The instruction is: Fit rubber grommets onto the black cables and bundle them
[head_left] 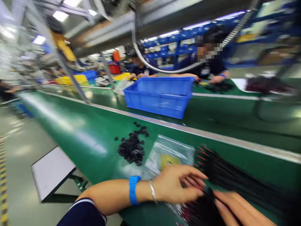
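Note:
My left hand [177,185], with a blue band and a silver bracelet on its wrist, has its fingers curled and its tips together at the end of a black cable [208,191]. My right hand [240,207] is closed around the same cable a little further along. Below both hands lies a bunch of black cables with red ends [199,210], partly cut off by the frame. Another long bundle of black cables [235,172] with red wire tips rests beyond them. By my left hand is a clear plastic bag [181,146] with something yellow on or in it.
Small black parts [131,147] form a pile on the green bench [70,116]. A blue bin [157,100] stands behind the pale divider strip [141,116]. Across the bench, two people work with their hands. A metal flexible hose [162,70] hangs overhead. A white-topped stool [53,172] stands at lower left.

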